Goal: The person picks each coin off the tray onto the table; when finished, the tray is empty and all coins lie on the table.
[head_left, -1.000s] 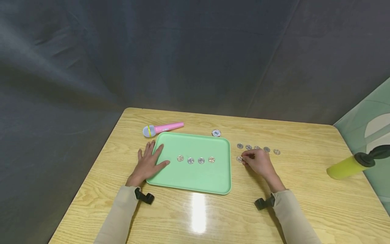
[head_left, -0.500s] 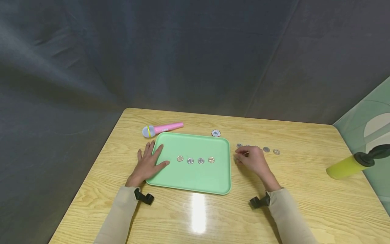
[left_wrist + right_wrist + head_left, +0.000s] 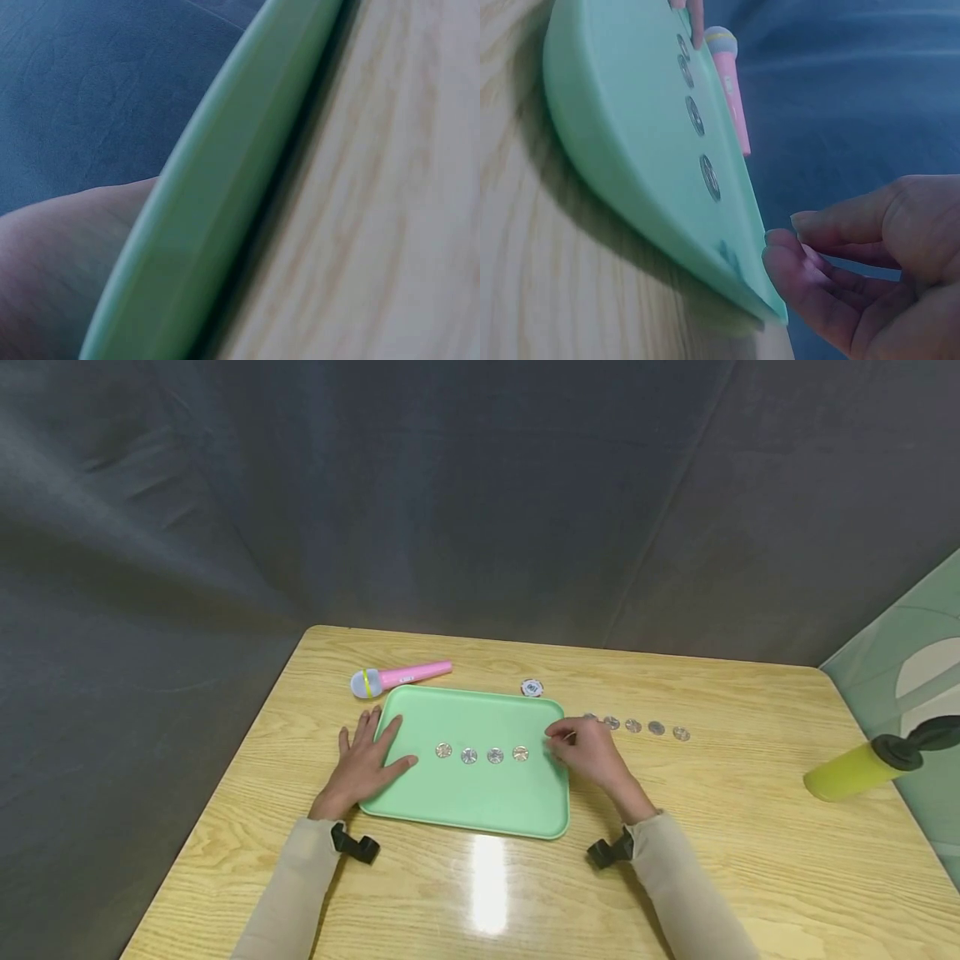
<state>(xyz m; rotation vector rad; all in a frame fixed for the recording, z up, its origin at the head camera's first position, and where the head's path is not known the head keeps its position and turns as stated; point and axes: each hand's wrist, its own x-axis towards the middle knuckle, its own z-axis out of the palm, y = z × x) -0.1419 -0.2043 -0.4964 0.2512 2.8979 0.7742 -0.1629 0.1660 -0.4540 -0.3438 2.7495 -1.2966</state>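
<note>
In the head view my left hand [image 3: 367,764] lies with spread fingers over the left edge of a light green tray [image 3: 480,814]; the left wrist view shows the tray's side wall [image 3: 202,187] close up. Several shiny coins [image 3: 495,756] lie in a row across the tray's middle. My right hand [image 3: 588,750] is over the tray's right rim, thumb and fingertips pinched together around a coin mostly hidden by the fingers. In the right wrist view the right hand [image 3: 855,262] hangs just past the rim, near the closest coin in the tray [image 3: 709,178].
Several more coins [image 3: 656,727] line up on the wooden table right of the tray. Behind the tray lie a pink toy microphone [image 3: 408,675] and a poker chip [image 3: 532,687]. A yellow-green bottle [image 3: 855,772] with a black lid is at the far right.
My right hand has moved left from the table with the coin, to over the tray's right rim. The row of coins behind it shows more fully. My left hand has stayed put.
</note>
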